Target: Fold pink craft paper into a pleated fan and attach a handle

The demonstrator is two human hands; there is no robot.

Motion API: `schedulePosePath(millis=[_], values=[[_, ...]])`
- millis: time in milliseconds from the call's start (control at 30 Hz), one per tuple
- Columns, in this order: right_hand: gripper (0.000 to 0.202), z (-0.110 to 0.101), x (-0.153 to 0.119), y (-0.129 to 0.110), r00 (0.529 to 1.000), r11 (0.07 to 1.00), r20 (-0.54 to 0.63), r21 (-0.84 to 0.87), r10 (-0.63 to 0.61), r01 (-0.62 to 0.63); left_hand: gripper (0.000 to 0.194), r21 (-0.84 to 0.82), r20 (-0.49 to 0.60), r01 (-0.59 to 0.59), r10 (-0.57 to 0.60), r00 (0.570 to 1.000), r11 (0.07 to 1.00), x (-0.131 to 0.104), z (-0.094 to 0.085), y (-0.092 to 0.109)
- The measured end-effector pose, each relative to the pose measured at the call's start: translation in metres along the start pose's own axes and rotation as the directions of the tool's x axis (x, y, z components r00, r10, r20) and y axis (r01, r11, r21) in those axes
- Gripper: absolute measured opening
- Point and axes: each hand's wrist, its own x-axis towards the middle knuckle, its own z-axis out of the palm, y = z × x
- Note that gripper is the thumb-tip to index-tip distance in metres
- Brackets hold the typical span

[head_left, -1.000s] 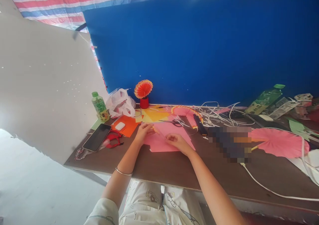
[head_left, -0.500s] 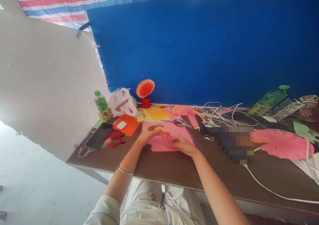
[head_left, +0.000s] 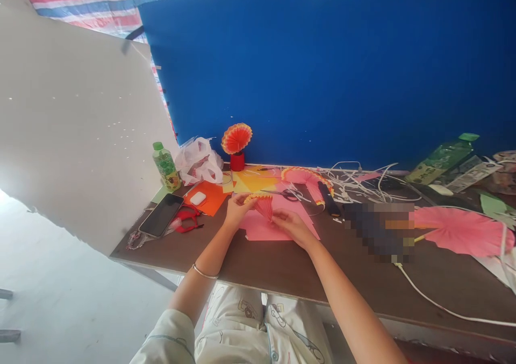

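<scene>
Paper fan (head_left: 264,205) over sheets (head_left: 260,231), scissors (head_left: 287,194) behind, phone (head_left: 161,215) to the left (bottle (head_left: 165,166) beyond it)

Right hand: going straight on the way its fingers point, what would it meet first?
The pleated pink paper, which the right hand seems to be touching. Beyond it, the left hand at the paper's yellow-edged end looks next in line, though depth is unclear in this single view.

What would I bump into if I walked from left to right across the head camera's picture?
Phone → white case → left hand → folded paper → right hand → black thing → pink fan.
</scene>
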Motion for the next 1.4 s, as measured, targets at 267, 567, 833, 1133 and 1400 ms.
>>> schedulePosePath(millis=[267, 567, 833, 1133, 1400], values=[[0.040, 0.0040, 0.0009, -0.0027, 0.989, 0.975, -0.115, -0.211, -0.094, 0.068, 0.040, 0.013, 0.020, -0.021, 0.021, 1.000, 1.000, -0.0010, -0.0007, 0.0000], [0.035, 0.0045, -0.0016, -0.0037, 0.989, 0.971, -0.103, -0.225, -0.104, 0.079, 0.039, -0.003, 0.061, -0.016, 0.016, 0.998, 1.000, 0.0005, -0.0023, -0.0032], [0.043, 0.0075, -0.0017, -0.0022, 0.979, 0.961, -0.146, -0.259, -0.141, 0.100, 0.042, 0.003, 0.082, 0.040, -0.040, 0.996, 0.999, -0.0036, 0.0011, 0.0005], [0.037, 0.0066, -0.0003, -0.0020, 0.963, 0.913, -0.190, -0.393, -0.193, 0.106, 0.040, -0.062, 0.038, 0.097, -0.094, 0.995, 0.993, -0.0002, -0.0015, -0.0064], [0.037, 0.0090, -0.0034, -0.0065, 0.975, 0.934, -0.155, -0.343, -0.162, 0.100, 0.037, -0.147, 0.111, 0.100, -0.084, 0.990, 0.984, -0.0009, -0.0002, -0.0045]])
